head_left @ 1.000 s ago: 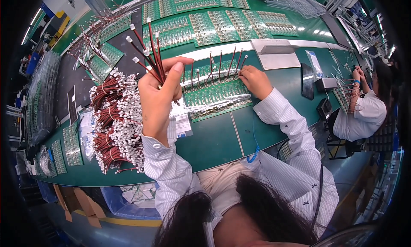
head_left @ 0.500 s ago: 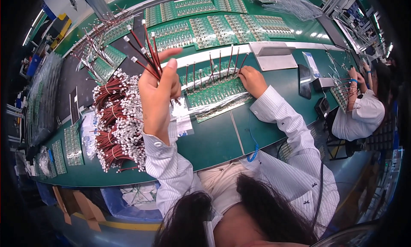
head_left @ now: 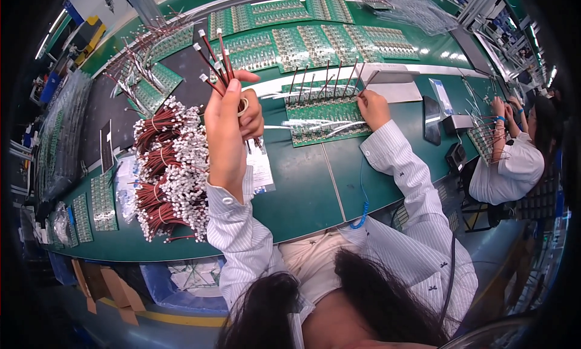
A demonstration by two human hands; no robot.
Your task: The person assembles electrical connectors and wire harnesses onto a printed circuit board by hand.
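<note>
My left hand (head_left: 233, 116) is raised, closed around a bunch of red-and-black wire leads (head_left: 219, 64) with white plug ends pointing up. A rubber-band-like loop (head_left: 243, 107) shows at its fingers. My right hand (head_left: 373, 108) is closed at the far right corner of a green circuit board panel (head_left: 324, 114), thumb and fingertips on its edge beside a standing lead. Several dark red leads (head_left: 327, 79) stand upright in a row along the panel's far side. White wires (head_left: 342, 129) lie across its near part. The exact grip of the right fingertips is partly hidden.
Bundled leads with white plugs (head_left: 172, 173) are heaped left of my left forearm. More circuit panels (head_left: 327, 46) lie at the back and wired boards (head_left: 154, 85) at far left. A metal stand (head_left: 393, 85), a phone (head_left: 431, 119) and a person (head_left: 508, 161) are to the right.
The circuit board panel has shifted to the right along with my right hand, its leads still standing. My left hand has moved slightly right and lower, still with the bunch of leads.
</note>
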